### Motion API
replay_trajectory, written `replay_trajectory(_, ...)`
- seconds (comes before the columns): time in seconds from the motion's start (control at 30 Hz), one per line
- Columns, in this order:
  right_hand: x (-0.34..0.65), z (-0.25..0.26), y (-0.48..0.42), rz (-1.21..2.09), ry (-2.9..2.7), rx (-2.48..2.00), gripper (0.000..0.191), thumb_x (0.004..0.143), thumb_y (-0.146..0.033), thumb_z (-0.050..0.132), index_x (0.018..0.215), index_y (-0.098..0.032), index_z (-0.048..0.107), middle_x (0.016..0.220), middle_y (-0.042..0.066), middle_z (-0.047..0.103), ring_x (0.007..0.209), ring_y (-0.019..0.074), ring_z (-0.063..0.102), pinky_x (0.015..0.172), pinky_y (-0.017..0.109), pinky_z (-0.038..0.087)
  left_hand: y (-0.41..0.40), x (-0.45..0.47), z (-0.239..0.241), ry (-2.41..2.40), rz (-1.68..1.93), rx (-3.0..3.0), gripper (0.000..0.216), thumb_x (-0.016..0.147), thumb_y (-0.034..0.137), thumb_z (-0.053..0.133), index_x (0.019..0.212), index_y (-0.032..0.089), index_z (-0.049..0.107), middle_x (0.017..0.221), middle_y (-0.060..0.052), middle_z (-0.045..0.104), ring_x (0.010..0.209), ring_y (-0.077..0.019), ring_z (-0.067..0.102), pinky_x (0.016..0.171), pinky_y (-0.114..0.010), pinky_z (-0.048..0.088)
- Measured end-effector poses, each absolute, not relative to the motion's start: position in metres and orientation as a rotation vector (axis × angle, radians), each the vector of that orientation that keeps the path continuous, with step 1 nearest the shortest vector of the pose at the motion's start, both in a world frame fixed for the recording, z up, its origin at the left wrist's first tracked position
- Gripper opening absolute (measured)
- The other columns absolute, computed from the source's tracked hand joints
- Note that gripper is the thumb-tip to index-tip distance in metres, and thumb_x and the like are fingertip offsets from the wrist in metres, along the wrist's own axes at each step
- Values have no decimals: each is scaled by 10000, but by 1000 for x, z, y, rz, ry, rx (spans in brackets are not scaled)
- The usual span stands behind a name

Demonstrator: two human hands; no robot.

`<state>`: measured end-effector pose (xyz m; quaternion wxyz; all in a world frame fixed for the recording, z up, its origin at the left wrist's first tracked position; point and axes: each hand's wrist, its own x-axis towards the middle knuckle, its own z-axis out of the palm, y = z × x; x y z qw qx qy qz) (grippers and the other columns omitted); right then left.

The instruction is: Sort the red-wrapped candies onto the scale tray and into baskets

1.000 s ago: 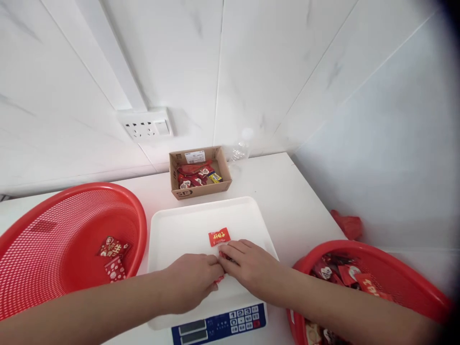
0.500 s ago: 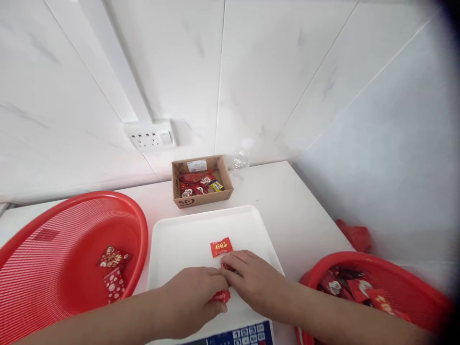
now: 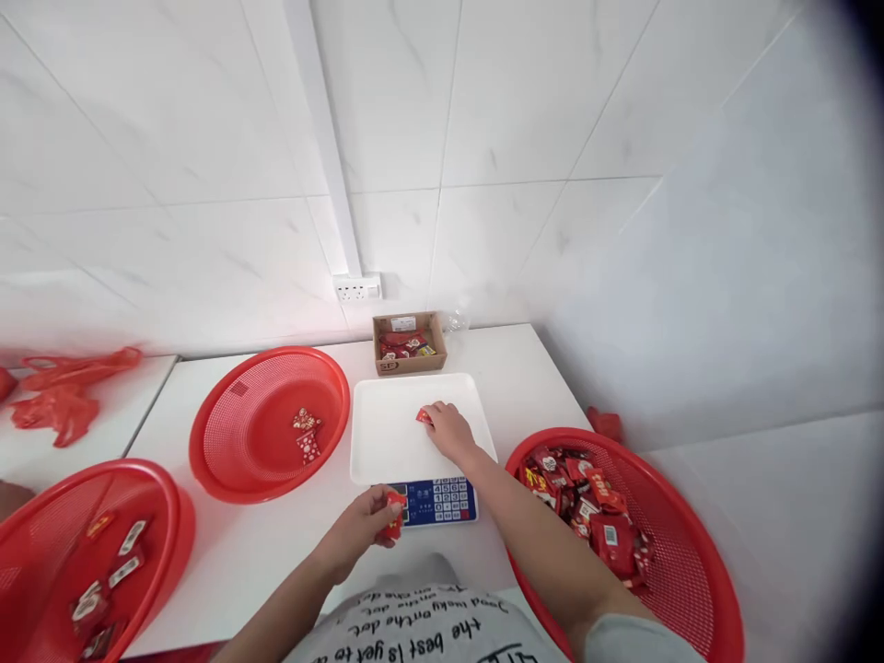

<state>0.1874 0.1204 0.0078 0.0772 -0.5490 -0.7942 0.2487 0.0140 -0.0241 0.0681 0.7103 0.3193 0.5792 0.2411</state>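
Observation:
My left hand (image 3: 363,527) is pulled back near my body, in front of the scale's keypad (image 3: 438,500), fingers closed on a small red packet (image 3: 394,514). My right hand (image 3: 447,428) rests on the white scale tray (image 3: 387,433), fingertips touching a red candy packet (image 3: 423,416) that lies there; its fingers are curled over the packet. A red basket (image 3: 680,571) full of several red packets stands at my right. Another red basket (image 3: 235,433) left of the tray holds two packets (image 3: 306,433).
A small cardboard box (image 3: 409,343) with packets sits behind the tray by the wall, next to a clear plastic bottle (image 3: 456,319). A third red basket (image 3: 166,516) with several packets is at the lower left. Red plastic bags (image 3: 62,391) lie far left; a wall socket (image 3: 356,288) is above the box.
The camera has pulled back and up, widening the view. My left hand came off the tray toward my body with a red packet; my right hand reached forward to the packet on the tray.

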Motion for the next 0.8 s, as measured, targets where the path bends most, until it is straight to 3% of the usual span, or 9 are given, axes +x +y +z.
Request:
replay_trajectory(0.2, 185, 18, 107, 868, -2131, -1785, 267, 812, -142, 492, 1054, -127, 603, 1065, 118, 637, 958, 216, 590, 807, 322, 459, -21, 21, 58, 1171, 710, 351, 313, 772, 434, 665, 897, 185, 522, 822, -8, 604, 707, -110, 588, 675, -242, 466)
replay_trajectory(0.33, 176, 43, 72, 1012, -2096, -1600, 256, 832, -197, 491, 1065, -188, 594, 1003, 40, 666, 833, 154, 616, 730, 270, 478, 2, 33, 56, 1087, 820, 179, 302, 851, 467, 570, 932, 176, 568, 855, -26, 612, 770, -141, 610, 768, -303, 507)
replay_trajectory(0.5, 168, 61, 28, 1071, -2091, -1312, 77, 749, -148, 583, 806, -178, 624, 872, 48, 663, 837, 196, 590, 766, 332, 462, 13, 43, 55, 898, 822, 122, 324, 882, 458, 532, 925, 148, 615, 829, -40, 629, 748, -158, 619, 719, -293, 501)
replay_trajectory(0.67, 166, 60, 14, 1110, -1782, -1349, 266, 767, -159, 582, 1025, -204, 625, 1013, 58, 662, 938, 196, 602, 861, 367, 471, 4, 41, 53, 793, 810, 18, 305, 911, 404, 504, 906, 123, 623, 856, -69, 665, 728, -159, 646, 693, -284, 511)
replay_trajectory(0.8, 160, 64, 2, 1023, -1877, -1322, 308, 796, -173, 577, 1097, -211, 628, 1108, 83, 655, 1052, 224, 585, 947, 417, 452, -8, 40, 48, 746, 772, -62, 319, 925, 426, 467, 884, 149, 621, 811, -53, 674, 693, -156, 655, 647, -273, 521)
